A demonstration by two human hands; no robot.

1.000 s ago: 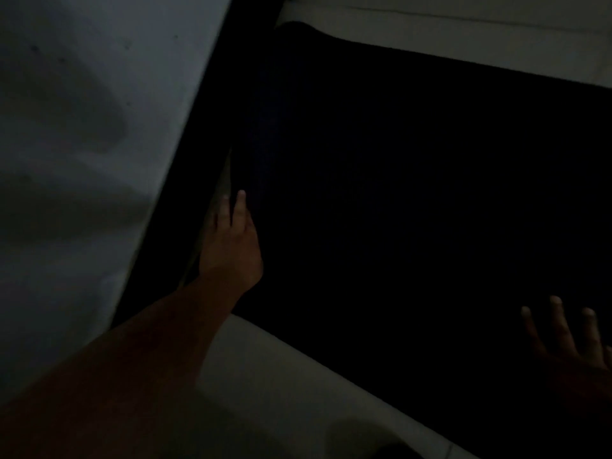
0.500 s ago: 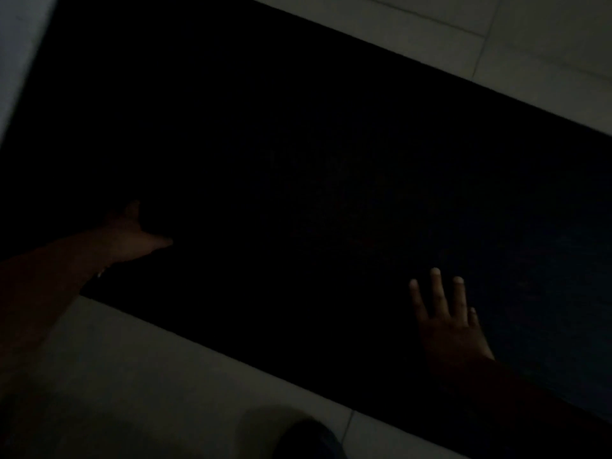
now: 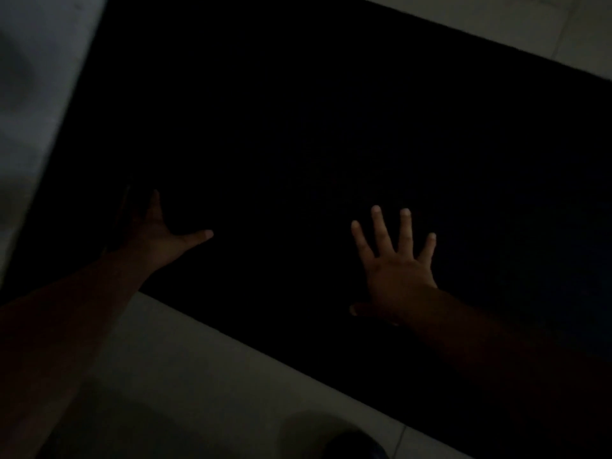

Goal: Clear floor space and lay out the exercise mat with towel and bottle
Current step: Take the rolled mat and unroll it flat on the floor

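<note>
The room is very dim. A black exercise mat [image 3: 331, 127] lies unrolled flat on the pale tiled floor and fills most of the view. My left hand [image 3: 159, 230] lies on the mat near its left end, thumb stretched out to the right, its fingers lost in the dark. My right hand [image 3: 394, 260] presses flat on the mat near its front edge with fingers spread wide. No towel or bottle is in sight.
A pale wall or bed side [image 3: 36, 94] runs along the mat's left end. Light floor tiles [image 3: 198, 376] show in front of the mat and at the back right [image 3: 530, 21]. A dark rounded shape [image 3: 347, 442] sits at the bottom edge.
My right hand has slid left and further onto the mat with fingers spread. My left hand left the mat's left edge and now lies flat on it. The view swung.
</note>
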